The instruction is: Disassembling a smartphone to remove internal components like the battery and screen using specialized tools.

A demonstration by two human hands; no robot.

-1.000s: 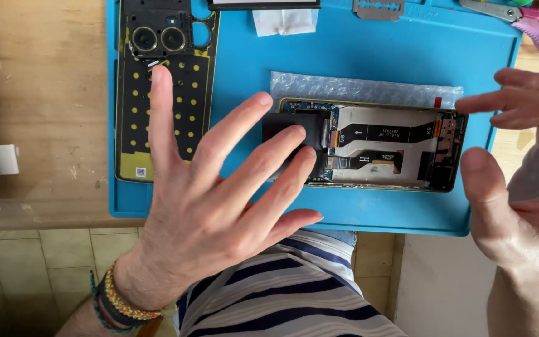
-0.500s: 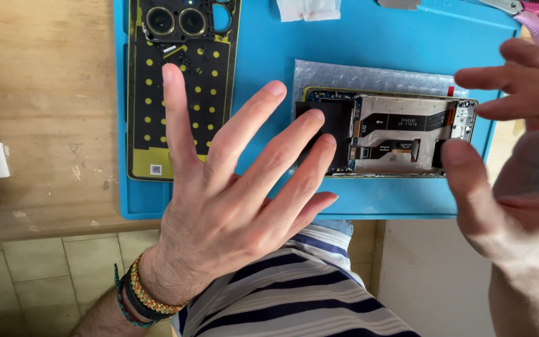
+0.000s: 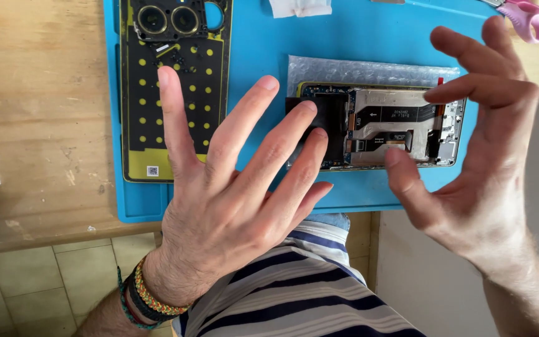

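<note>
My left hand [image 3: 232, 206] is held flat above the blue work mat [image 3: 263, 50], all five fingers spread wide and holding nothing. Its fingertips reach over the dark left end of the opened phone [image 3: 385, 128], and from this view I cannot tell whether they touch it or only hover over it. My right hand [image 3: 469, 150] stands at the phone's right end, palm turned inward, fingers fanned apart and slightly curled; its grip is empty too. The right thumb lies near the phone's lower edge and the forefinger crosses above its upper right corner.

The phone lies face down with its back off, its circuit parts, a silvery shield and flat ribbon cables showing. It rests on a sheet of bubble wrap [image 3: 369, 67], which pokes out along its far edge, and both sit on the mat toward the right side. To the left on the same mat lies the removed back cover [image 3: 173, 93], inner side up, black with rows of yellow dots and two round camera rings at the top. A white cloth [image 3: 299, 7] lies at the mat's far edge, and pink scissors [image 3: 531, 17] show at the upper right corner. The mat sits on a wooden counter [image 3: 38, 112].
</note>
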